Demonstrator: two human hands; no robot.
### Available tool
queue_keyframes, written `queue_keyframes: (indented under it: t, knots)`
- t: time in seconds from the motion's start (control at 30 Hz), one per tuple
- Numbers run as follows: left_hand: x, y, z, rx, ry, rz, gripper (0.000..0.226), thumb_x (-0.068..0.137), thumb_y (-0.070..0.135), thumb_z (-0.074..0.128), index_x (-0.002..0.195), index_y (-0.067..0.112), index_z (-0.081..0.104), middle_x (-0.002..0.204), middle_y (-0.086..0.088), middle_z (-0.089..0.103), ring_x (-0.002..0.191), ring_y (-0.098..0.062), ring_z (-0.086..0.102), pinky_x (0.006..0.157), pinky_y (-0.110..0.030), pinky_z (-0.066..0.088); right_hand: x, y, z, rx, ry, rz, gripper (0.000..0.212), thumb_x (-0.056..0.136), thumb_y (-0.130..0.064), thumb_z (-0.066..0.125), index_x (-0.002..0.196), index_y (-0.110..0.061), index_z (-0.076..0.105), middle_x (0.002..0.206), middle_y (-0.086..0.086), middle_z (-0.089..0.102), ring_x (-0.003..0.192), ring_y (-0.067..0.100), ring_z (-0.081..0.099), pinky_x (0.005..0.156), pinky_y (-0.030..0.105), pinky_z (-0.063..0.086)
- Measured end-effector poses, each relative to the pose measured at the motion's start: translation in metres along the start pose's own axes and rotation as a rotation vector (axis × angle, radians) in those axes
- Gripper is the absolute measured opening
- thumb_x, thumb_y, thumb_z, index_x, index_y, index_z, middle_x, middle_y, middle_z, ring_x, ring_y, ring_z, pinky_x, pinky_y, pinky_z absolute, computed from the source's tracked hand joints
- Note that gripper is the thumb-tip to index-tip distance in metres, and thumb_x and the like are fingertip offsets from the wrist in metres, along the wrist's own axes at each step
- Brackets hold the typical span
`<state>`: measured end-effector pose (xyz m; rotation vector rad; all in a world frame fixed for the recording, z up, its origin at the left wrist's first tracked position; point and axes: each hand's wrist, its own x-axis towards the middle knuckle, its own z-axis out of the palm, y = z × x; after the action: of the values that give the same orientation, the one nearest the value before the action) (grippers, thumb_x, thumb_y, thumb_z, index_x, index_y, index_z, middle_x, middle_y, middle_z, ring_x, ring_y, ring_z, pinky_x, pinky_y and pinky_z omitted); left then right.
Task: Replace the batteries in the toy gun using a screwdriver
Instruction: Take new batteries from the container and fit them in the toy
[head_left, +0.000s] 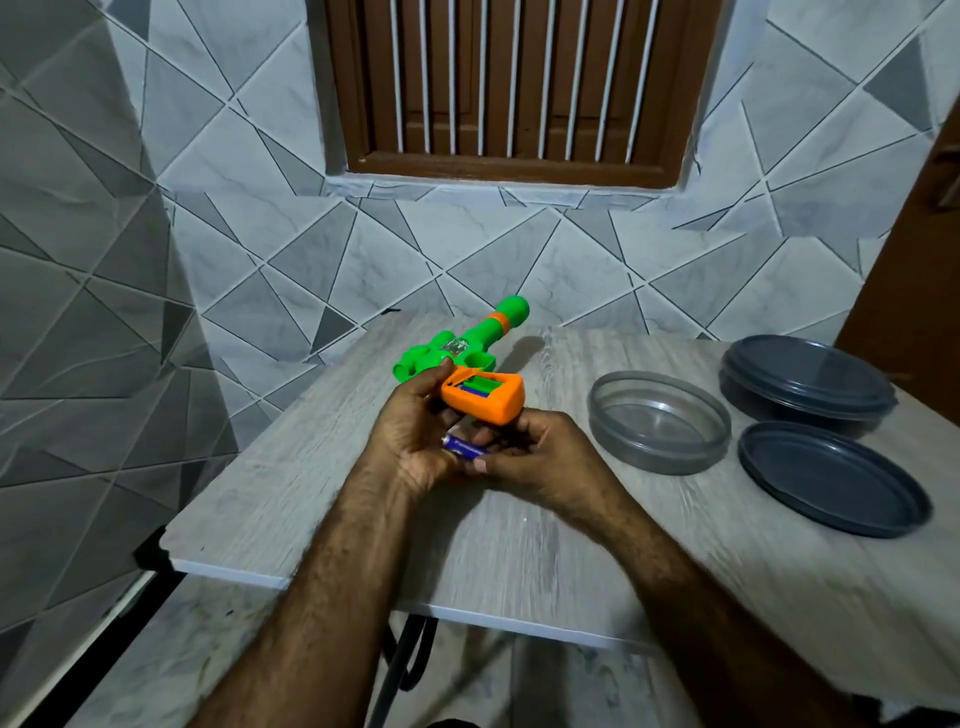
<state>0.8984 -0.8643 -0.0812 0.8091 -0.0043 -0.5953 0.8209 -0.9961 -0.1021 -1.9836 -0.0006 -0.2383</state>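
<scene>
Two bare forearms are reaching forward from the bottom edge, meeting over a pale grey wood-grain worktop (311, 467). The left grip (415, 431) is curling around the orange handle of a green and orange plastic toy gun (467, 348), fingers underneath and thumb pressing near where handle and green body join. The toy gun is being held just above the worktop's far left part, its barrel pointing away towards the wall. The handle's battery compartment (475, 387) is lying open and facing up, showing something blue and green inside.

Just below the handle, the right grip (540, 457) is closing its fingers and thumb on a blue-violet cylindrical battery (465, 448), which is sitting where the two hands meet, against the heel of the left palm.

To the right, a clear round plastic container (660, 421) is resting on the worktop. Beside it, a dark grey round lid (831, 478) is lying nearer the camera, and a dark grey lidded round container (808, 379) is standing farther back.

Behind everything, a grey wall of angular tiles (156, 234) is framing a brown wooden window with white bars (509, 83).
</scene>
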Motion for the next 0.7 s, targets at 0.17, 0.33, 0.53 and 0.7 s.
queue_keyframes:
  t: [0.17, 0.33, 0.53, 0.7]
  knots:
    - [0.005, 0.005, -0.011, 0.092, -0.008, 0.075, 0.017, 0.094, 0.027, 0.055, 0.087, 0.015, 0.063, 0.080, -0.007, 0.073, 0.074, -0.026, 0.072, 0.074, -0.063, 0.050, -0.001, -0.014, -0.054, -0.189, 0.307, 0.023, 0.014, 0.071, -0.009, 0.083, 0.079, -0.019, 0.076, 0.072, -0.003, 0.073, 0.065, 0.011, 0.067, 0.066, 0.037, 0.058]
    - [0.005, -0.001, -0.009, 0.041, -0.011, 0.080, 0.015, 0.095, 0.022, 0.055, 0.095, 0.009, 0.062, 0.081, -0.013, 0.073, 0.068, -0.029, 0.074, 0.054, -0.056, 0.056, 0.008, -0.040, -0.060, -0.163, 0.412, -0.117, 0.019, 0.070, -0.019, 0.078, 0.088, -0.024, 0.077, 0.068, 0.002, 0.071, 0.066, 0.020, 0.068, 0.069, 0.039, 0.058]
    - [-0.002, -0.002, -0.004, 0.043, -0.047, 0.112, 0.017, 0.096, 0.019, 0.054, 0.099, 0.006, 0.064, 0.094, -0.015, 0.072, 0.072, -0.025, 0.074, 0.058, -0.047, 0.060, 0.011, -0.069, -0.036, -0.624, 0.171, -0.160, 0.022, 0.080, -0.028, 0.071, 0.100, -0.029, 0.078, 0.088, -0.006, 0.074, 0.076, 0.004, 0.059, 0.058, 0.008, 0.035]
    - [-0.004, 0.000, -0.005, 0.100, 0.008, 0.139, 0.014, 0.093, 0.020, 0.059, 0.098, 0.007, 0.062, 0.096, -0.016, 0.066, 0.075, -0.025, 0.071, 0.062, -0.049, 0.059, 0.009, -0.079, -0.032, -0.675, 0.121, -0.084, 0.017, 0.080, -0.023, 0.070, 0.094, -0.027, 0.080, 0.093, -0.006, 0.076, 0.088, 0.010, 0.065, 0.069, 0.021, 0.044]
